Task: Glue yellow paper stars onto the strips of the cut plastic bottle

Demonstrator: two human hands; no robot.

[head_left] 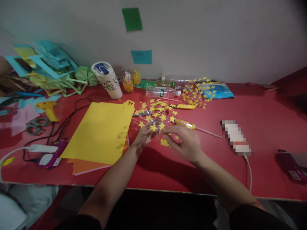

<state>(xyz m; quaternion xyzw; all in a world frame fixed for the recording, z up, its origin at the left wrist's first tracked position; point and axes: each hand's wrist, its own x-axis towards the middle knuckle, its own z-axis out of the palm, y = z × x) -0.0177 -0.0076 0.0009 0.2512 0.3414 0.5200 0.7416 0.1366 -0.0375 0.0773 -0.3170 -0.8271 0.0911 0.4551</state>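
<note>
Yellow paper stars sit on the tips of the clear plastic strips of a cut bottle (155, 115), spread like a flower. My left hand (145, 135) is closed around its lower part. At its near edge my right hand (183, 142) has thumb and forefinger pinched together beside a star; what lies between the fingertips is too small to tell. Loose yellow stars (165, 142) lie in a small pile on the red table under my hands. A screwdriver with a yellow handle (184, 124) lies just behind my right hand, and a yellow utility knife (185, 106) farther back.
Yellow paper sheets (98, 134) lie to the left, near a yellow glue gun (49, 110), green scissors (37, 126) and a purple power strip (51, 156). Along the wall stand a tumbler (107, 80), plastic bottles (160, 92) and another star-tipped piece (198, 91). A phone (236, 137) charges at right.
</note>
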